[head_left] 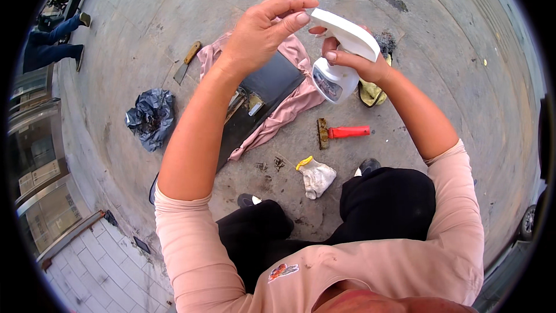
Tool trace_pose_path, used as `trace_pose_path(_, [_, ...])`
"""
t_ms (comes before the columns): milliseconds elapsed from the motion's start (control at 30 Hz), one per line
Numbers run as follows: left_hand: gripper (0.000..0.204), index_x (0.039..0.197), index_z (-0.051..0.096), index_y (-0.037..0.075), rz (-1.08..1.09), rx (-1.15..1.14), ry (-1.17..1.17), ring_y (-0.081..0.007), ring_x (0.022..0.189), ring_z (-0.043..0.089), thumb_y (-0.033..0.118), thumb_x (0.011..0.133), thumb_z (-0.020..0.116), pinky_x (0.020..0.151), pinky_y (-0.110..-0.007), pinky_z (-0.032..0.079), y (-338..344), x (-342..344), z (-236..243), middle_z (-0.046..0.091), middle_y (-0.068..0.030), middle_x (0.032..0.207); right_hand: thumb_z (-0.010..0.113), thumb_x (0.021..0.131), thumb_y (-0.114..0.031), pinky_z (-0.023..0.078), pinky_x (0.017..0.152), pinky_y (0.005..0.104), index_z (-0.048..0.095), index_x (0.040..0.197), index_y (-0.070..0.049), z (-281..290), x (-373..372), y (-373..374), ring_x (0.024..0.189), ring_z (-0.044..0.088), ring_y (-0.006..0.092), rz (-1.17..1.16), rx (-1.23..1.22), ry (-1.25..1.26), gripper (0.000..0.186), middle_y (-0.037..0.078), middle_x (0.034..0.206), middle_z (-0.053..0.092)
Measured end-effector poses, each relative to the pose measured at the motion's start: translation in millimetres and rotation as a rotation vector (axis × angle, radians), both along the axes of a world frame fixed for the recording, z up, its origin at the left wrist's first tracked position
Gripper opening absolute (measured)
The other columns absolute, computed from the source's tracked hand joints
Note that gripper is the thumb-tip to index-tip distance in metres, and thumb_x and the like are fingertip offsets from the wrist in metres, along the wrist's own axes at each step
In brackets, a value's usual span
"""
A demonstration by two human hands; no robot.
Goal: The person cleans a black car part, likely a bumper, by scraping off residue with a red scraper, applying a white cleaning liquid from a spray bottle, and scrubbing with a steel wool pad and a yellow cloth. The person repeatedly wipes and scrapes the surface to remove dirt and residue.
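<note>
A white spray bottle (334, 85) is held up in the air, tilted, with its trigger head (347, 33) pointing left. My right hand (366, 65) is wrapped round its neck and trigger. At the nozzle end, my left hand (258, 33) has thumb and forefinger closed on the small tip, which they partly hide. Below my hands, a dark flat panel (284, 75) lies on a pink cloth (278, 122) on the ground. Metal parts (255, 104) show on the panel near my left forearm, which covers some of it.
To the left lie a wooden-handled scraper (187, 59) and a crumpled black plastic bag (152, 117). A red-handled scraper (347, 132), a white glove with a yellow cuff (317, 178) and a dirty yellowish glove (372, 94) lie nearer right. Another person's legs (61, 43) show far left.
</note>
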State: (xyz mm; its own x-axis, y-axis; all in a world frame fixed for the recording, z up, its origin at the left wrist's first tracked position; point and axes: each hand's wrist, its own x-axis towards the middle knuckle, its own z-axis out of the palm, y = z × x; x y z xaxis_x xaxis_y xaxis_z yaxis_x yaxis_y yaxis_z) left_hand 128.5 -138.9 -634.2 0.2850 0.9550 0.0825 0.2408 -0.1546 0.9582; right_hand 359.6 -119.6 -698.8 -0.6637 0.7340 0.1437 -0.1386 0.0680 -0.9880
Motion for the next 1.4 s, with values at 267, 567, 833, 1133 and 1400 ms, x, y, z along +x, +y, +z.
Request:
trace_pose_path(267, [0.028, 0.102, 0.064, -0.002, -0.075, -0.039, 0.044, -0.0116, 0.085, 0.060, 0.024, 0.105, 0.054, 0.076, -0.029, 0.049, -37, 14, 18, 0.065, -0.0037, 0.089, 0.070, 0.082, -0.014, 0.050, 0.072, 0.0277, 0.067, 0.122, -0.003, 34, 0, -44, 0.076, 0.061, 0.0101, 0.087, -0.156, 0.007, 0.042, 0.001, 0.080, 0.067])
trace_pose_path(567, [0.036, 0.100, 0.067, 0.003, -0.135, -0.611, 0.022, -0.0098, 0.074, 0.044, 0.036, 0.104, 0.053, 0.068, -0.026, 0.037, -62, -17, 24, 0.053, 0.0025, 0.081, 0.068, 0.082, -0.008, 0.052, 0.078, 0.0301, 0.066, 0.122, -0.001, 34, -15, -67, 0.083, 0.063, 0.0121, 0.134, 0.048, -0.224, 0.040, 0.005, 0.091, 0.069])
trace_pose_path(833, [0.041, 0.119, 0.068, 0.007, 0.201, -0.423, 0.204, -0.0052, 0.084, 0.049, 0.039, 0.108, 0.046, 0.072, -0.022, 0.041, -110, -116, -9, 0.060, 0.0054, 0.096, 0.057, 0.076, 0.001, 0.053, 0.092, 0.0359, 0.058, 0.129, 0.000, 19, -35, -83, 0.102, 0.069, 0.0212, 0.189, 0.029, -0.195, 0.054, 0.012, 0.120, 0.066])
trace_pose_path(1133, [0.035, 0.122, 0.066, 0.008, 0.544, -0.603, -0.039, -0.0035, 0.074, 0.049, 0.034, 0.108, 0.047, 0.065, -0.021, 0.039, -214, -192, -69, 0.061, 0.0061, 0.089, 0.065, 0.071, -0.007, 0.053, 0.080, 0.0367, 0.062, 0.094, 0.000, -61, -23, -94, 0.083, 0.066, 0.0238, 0.290, 0.149, -0.807, 0.024, 0.011, 0.089, 0.068])
trace_pose_path(1400, [0.032, 0.123, 0.065, 0.007, 0.505, -0.588, -0.042, -0.0036, 0.073, 0.050, 0.029, 0.107, 0.049, 0.065, -0.021, 0.040, -205, -192, -73, 0.062, 0.0052, 0.088, 0.068, 0.071, -0.013, 0.052, 0.069, 0.0388, 0.064, 0.084, -0.002, -69, -35, -100, 0.072, 0.066, 0.0255, -0.047, 0.034, -0.417, 0.018, 0.012, 0.078, 0.067])
